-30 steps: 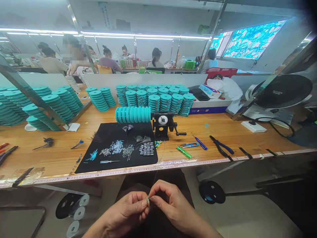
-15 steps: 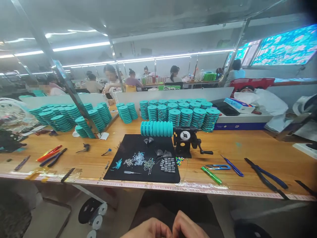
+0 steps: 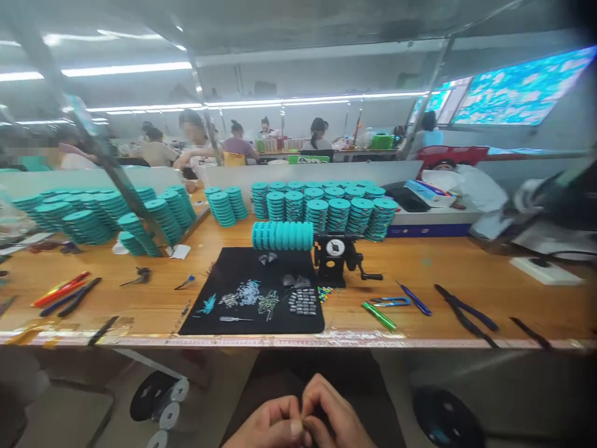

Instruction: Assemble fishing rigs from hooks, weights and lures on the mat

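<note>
Below the table's front edge, over my lap, my left hand (image 3: 273, 423) and my right hand (image 3: 332, 410) meet with fingertips pinched together. Whatever lies between the fingers is too small or hidden to make out. Nearest on the table is a black mat (image 3: 209, 323) bearing small parts: teal slivers (image 3: 208, 303), a heap of pale beads (image 3: 249, 291), metal bits (image 3: 268, 302), grey cylinders (image 3: 303, 301) in rows and a small screwdriver (image 3: 233, 319). Behind it stands a black hand-cranked winder (image 3: 332, 261) with teal spools (image 3: 282, 236) in a row on its shaft.
Stacks of teal spools (image 3: 326, 211) line the back, with more stacks (image 3: 84, 227) at left. Pliers (image 3: 459, 311), a blue pen-like tool (image 3: 416, 298), snips (image 3: 390, 302) and a green tube (image 3: 379, 316) lie right. Orange-handled and blue-handled tools (image 3: 65, 292) lie left. Several people work beyond the partition.
The view has swung slightly right, so the table things sit further left. My hands have risen a little in view, and their fingertips now show pinched together.
</note>
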A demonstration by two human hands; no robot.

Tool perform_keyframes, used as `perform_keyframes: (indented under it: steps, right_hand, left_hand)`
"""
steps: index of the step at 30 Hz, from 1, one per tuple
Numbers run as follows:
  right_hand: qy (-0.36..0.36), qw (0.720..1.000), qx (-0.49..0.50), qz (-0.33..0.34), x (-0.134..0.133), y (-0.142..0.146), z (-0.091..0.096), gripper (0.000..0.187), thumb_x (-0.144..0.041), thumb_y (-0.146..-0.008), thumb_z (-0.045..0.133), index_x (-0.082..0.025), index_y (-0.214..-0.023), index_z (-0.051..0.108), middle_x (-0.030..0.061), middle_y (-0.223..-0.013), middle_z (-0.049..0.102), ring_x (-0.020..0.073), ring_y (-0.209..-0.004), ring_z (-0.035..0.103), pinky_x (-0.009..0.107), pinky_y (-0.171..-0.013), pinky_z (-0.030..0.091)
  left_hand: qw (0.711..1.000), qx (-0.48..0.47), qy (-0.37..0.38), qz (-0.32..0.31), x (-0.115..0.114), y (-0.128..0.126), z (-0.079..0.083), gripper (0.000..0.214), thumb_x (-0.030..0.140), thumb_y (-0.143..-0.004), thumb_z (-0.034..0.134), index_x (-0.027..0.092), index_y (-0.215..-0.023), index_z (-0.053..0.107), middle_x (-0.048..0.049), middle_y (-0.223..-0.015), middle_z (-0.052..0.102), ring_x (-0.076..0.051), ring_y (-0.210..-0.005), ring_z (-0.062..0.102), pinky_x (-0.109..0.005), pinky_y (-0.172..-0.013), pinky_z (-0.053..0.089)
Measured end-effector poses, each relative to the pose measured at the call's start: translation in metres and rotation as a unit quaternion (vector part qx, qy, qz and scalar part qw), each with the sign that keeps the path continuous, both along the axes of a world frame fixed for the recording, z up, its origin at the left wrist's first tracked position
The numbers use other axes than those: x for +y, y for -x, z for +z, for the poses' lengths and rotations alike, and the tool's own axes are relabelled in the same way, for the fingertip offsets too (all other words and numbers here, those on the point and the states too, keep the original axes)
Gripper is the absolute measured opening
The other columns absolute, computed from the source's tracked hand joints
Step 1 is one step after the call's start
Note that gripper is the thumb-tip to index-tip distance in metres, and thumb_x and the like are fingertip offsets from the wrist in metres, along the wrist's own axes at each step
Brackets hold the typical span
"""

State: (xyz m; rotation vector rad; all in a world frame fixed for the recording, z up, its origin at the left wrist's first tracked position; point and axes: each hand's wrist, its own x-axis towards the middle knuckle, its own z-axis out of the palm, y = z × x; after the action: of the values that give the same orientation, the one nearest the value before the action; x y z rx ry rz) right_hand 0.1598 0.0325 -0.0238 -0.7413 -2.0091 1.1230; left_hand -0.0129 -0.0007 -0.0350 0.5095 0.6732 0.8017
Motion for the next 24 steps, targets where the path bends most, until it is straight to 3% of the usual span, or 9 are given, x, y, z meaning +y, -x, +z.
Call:
perform_keyframes:
  steps: [4,7,9,12,14,16,19,22,24]
  right_hand:
    - [0.019,1.000,0.011,0.011,-0.001,-0.001,0.018,0.034,-0.048,-0.100,0.037,-0.021,-0.084,0.052,0.0036,-0.082,0.055,0.0170,-0.074,0.055,0.027,-0.068,0.046]
    - [0.017,0.999,-0.023,0.020,0.003,-0.010,0.026,0.018,-0.032,-0.100,0.042,-0.021,-0.094,0.055,0.0047,-0.092,0.058,0.0174,-0.083,0.057,0.028,-0.074,0.048]
    - [-0.047,0.995,-0.078,-0.039,0.010,-0.016,0.022,0.016,-0.020,-0.099,0.040,-0.022,-0.104,0.055,0.0067,-0.099,0.059,0.0196,-0.089,0.057,0.031,-0.079,0.047]
    - [-0.196,0.951,-0.168,-0.170,0.026,-0.017,0.004,0.018,-0.013,-0.095,0.045,-0.020,-0.107,0.056,0.0095,-0.099,0.060,0.0243,-0.091,0.055,0.038,-0.081,0.044]
    - [-0.266,0.920,-0.208,-0.199,0.037,-0.011,-0.009,0.014,-0.014,-0.092,0.052,-0.019,-0.104,0.058,0.0099,-0.097,0.061,0.0258,-0.089,0.055,0.039,-0.079,0.042]
    - [-0.297,0.907,-0.223,-0.200,0.045,-0.003,-0.017,0.011,-0.014,-0.091,0.054,-0.019,-0.099,0.060,0.0087,-0.093,0.062,0.0250,-0.086,0.056,0.038,-0.077,0.041]
    - [-0.300,0.907,-0.216,-0.200,0.048,0.003,-0.019,0.012,-0.012,-0.093,0.051,-0.020,-0.090,0.060,0.0068,-0.088,0.061,0.0226,-0.082,0.056,0.037,-0.076,0.041]
    - [-0.244,0.928,-0.160,-0.231,0.042,-0.010,-0.008,0.013,-0.017,-0.096,0.049,-0.020,-0.089,0.059,0.0071,-0.089,0.060,0.0224,-0.085,0.057,0.037,-0.078,0.044]
    - [-0.176,0.941,-0.096,-0.273,0.037,-0.027,0.004,0.013,-0.026,-0.096,0.051,-0.022,-0.087,0.059,0.0071,-0.089,0.061,0.0234,-0.087,0.059,0.038,-0.078,0.047]
  left_hand:
    - [0.998,-0.054,0.023,0.029,-0.006,-0.003,-0.010,0.039,0.040,-0.063,0.087,0.014,-0.066,0.058,-0.0007,-0.066,0.056,-0.009,-0.058,0.048,-0.021,-0.059,0.032]
    - [0.997,-0.019,0.000,0.076,-0.007,-0.001,-0.001,0.040,0.041,-0.062,0.087,0.016,-0.062,0.057,0.0009,-0.065,0.054,-0.009,-0.057,0.046,-0.021,-0.058,0.032]
    - [0.984,0.085,-0.080,0.134,-0.007,0.003,0.011,0.039,0.045,-0.065,0.084,0.017,-0.062,0.058,-0.0001,-0.068,0.055,-0.012,-0.061,0.045,-0.023,-0.059,0.033]
    - [0.925,0.260,-0.194,0.200,-0.007,0.013,0.030,0.036,0.050,-0.073,0.075,0.018,-0.063,0.059,-0.0028,-0.072,0.058,-0.017,-0.069,0.047,-0.026,-0.066,0.036]
    - [0.900,0.314,-0.217,0.209,-0.008,0.018,0.038,0.037,0.051,-0.076,0.072,0.019,-0.064,0.058,-0.0038,-0.074,0.059,-0.019,-0.072,0.049,-0.027,-0.068,0.037]
    - [0.892,0.331,-0.222,0.212,-0.008,0.021,0.041,0.037,0.052,-0.076,0.071,0.020,-0.064,0.058,-0.0046,-0.076,0.060,-0.020,-0.073,0.051,-0.028,-0.068,0.037]
    - [0.889,0.336,-0.224,0.217,-0.006,0.025,0.040,0.037,0.053,-0.076,0.070,0.020,-0.065,0.058,-0.0053,-0.077,0.061,-0.021,-0.074,0.052,-0.028,-0.069,0.038]
    - [0.890,0.337,-0.219,0.214,-0.002,0.030,0.038,0.032,0.045,-0.078,0.072,0.019,-0.066,0.059,-0.0050,-0.078,0.062,-0.020,-0.076,0.053,-0.027,-0.070,0.039]
    - [0.927,0.271,-0.173,0.191,0.002,0.032,0.042,0.025,0.036,-0.079,0.074,0.018,-0.067,0.062,-0.0042,-0.081,0.064,-0.019,-0.079,0.054,-0.027,-0.073,0.041]
